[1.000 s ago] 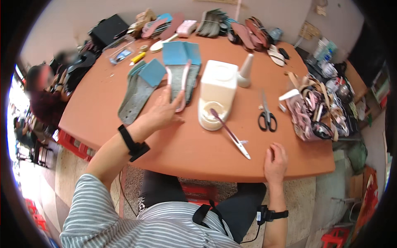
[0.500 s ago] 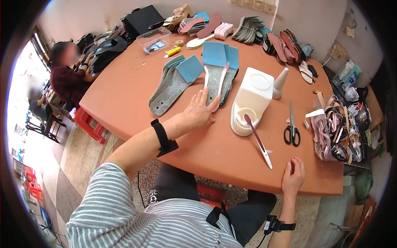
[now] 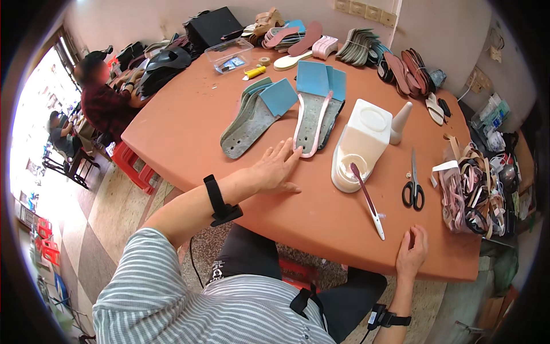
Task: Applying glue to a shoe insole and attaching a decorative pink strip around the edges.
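My left hand point(image 3: 277, 168) lies with its fingers spread at the near end of a grey insole point(image 3: 311, 124) with blue heel pieces. A fingertip is at or beside the pale pink strip point(image 3: 298, 131) that runs around the insole's edge. Left of it lies a stack of similar grey insoles point(image 3: 245, 133) with blue pieces. My right hand point(image 3: 412, 250) rests at the table's front edge, fingers loosely curled and apart, holding nothing. Between the hands stands a white plastic container point(image 3: 366, 135) with a cut opening, a dark red-and-white brush point(image 3: 368, 200) leaning in it.
Black-handled scissors point(image 3: 412, 186) lie on the brown table point(image 3: 189, 123), left of a bag of straps point(image 3: 467, 192). A white cone point(image 3: 402, 122) is behind the container. Bundled soles point(image 3: 364, 47), a yellow roll point(image 3: 254, 72) and a clear box point(image 3: 228, 55) lie farther back. Another person point(image 3: 106, 97) sits left.
My left hand has drawn back toward me off the insole, uncovering the strip's curve round its near end. My right hand stays at the table edge. The whole view has shifted slightly.
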